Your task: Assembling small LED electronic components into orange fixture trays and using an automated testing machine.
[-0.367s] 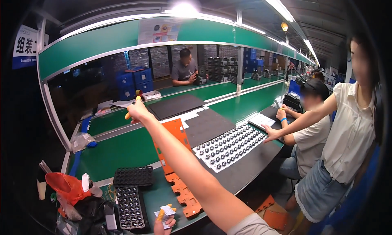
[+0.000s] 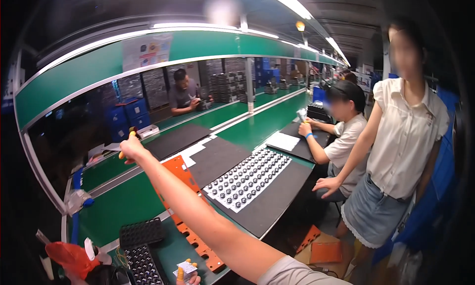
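My right hand (image 2: 131, 149) is stretched far out over the green bench at the far left. Its index finger, in a yellow finger cot, points away, the other fingers partly curled, with nothing visible in its grasp. At the lower edge my left hand (image 2: 190, 279), also with yellow finger cots, grips a small white board (image 2: 183, 270). Beside it stands a black tray (image 2: 143, 265) of round dark parts, with another black tray (image 2: 142, 231) behind. An orange slotted plate (image 2: 176, 173) lies partly under my right forearm. White panels (image 2: 247, 181) set with rows of round black parts rest on a dark mat.
A person (image 2: 403, 136) in a white shirt stands at the right. A seated co-worker (image 2: 341, 131) handles a small item; another person (image 2: 185, 94) works across the bench. A red bag (image 2: 69, 255) lies at the near left, and orange pieces (image 2: 326, 252) sit low right.
My view has swung right, so the scene sits further left. My right arm stays outstretched and my left hand keeps the white board. The standing person's hand has drawn back from the panels.
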Available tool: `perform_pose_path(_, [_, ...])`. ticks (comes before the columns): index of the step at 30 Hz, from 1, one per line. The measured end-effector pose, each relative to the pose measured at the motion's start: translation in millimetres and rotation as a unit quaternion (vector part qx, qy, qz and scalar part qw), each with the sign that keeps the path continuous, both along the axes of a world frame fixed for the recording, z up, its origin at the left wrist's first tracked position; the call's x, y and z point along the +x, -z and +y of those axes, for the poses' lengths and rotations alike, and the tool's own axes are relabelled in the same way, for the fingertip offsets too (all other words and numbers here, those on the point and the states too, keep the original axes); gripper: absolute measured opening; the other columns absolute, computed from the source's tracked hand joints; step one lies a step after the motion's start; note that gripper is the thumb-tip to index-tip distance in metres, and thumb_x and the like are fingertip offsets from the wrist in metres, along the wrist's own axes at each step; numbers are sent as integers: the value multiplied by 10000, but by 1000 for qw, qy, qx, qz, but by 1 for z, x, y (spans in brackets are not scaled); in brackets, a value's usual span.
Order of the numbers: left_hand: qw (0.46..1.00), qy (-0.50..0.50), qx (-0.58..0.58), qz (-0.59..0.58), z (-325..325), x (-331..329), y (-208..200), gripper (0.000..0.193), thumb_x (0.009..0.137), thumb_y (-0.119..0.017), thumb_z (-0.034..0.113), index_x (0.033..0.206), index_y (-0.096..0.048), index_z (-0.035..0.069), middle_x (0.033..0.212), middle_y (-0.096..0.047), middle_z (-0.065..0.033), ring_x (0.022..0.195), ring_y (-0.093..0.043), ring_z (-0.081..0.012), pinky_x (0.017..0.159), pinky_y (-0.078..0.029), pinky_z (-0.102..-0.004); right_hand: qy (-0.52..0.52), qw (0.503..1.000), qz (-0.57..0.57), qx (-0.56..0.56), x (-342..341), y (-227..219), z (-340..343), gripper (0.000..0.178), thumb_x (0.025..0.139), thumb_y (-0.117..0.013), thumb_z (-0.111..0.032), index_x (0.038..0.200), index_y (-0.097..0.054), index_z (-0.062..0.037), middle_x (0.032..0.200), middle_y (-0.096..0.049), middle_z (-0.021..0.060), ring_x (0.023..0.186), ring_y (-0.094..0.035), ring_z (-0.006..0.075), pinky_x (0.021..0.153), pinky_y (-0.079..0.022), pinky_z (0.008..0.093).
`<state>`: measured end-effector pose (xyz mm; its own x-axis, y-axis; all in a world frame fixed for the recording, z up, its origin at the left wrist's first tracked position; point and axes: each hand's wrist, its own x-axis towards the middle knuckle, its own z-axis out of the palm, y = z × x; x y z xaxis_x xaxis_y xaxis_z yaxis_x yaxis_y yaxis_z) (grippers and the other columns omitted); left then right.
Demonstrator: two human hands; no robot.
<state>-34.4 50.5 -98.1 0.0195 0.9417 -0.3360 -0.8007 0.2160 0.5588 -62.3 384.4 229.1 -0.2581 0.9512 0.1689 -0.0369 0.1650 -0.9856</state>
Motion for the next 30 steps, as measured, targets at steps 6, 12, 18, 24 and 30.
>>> perform_pose_path(6, [999, 0, 17, -36, -6, 9, -29, 364, 1056, -538, 335, 1250, -605, 34, 1009, -690, -88, 604, -543, -116, 454, -398, -204, -38, 994, 86, -55, -2, 3, -6, 566, 906, -496, -125, 1446, -359, -18, 844, -604, 122, 582, -548, 159, 479, -598, 384])
perform_pose_path(12, [996, -24, 26, -78, -26, 12, -53, 345, 1058, -534, 339, 1204, -624, 40, 960, -684, -75, 593, -524, -112, 454, -393, -208, -39, 994, 86, -55, 18, 5, 14, 670, 891, -445, -122, 1541, -286, -83, 888, -596, 154, 625, -592, 227, 503, -599, 422])
perform_pose_path(18, [990, -72, 36, -113, -36, 2, -67, 333, 1061, -529, 344, 1158, -642, 46, 912, -679, -63, 583, -504, -109, 454, -387, -211, -7, 993, 109, -48, 28, 6, -6, 539, 899, -452, -128, 1422, -369, -30, 781, -537, 88, 571, -511, 150, 499, -602, 399])
perform_pose_path(24, [989, -129, -20, -73, -32, 2, -62, 317, 1075, -496, 318, 1166, -625, 44, 928, -669, -62, 588, -482, -106, 471, -374, -227, -46, 994, 82, -58, 20, 8, 5, 618, 893, -428, -122, 1495, -300, -70, 765, -520, 80, 563, -496, 142, 513, -600, 393])
perform_pose_path(30, [992, -107, -24, -56, -21, -1, -37, 332, 1076, -490, 325, 1208, -604, 42, 968, -672, -65, 603, -486, -109, 478, -376, -228, -36, 993, 96, -62, 26, 15, 6, 587, 900, -424, -134, 1473, -321, -61, 760, -518, 72, 563, -498, 138, 501, -591, 386])
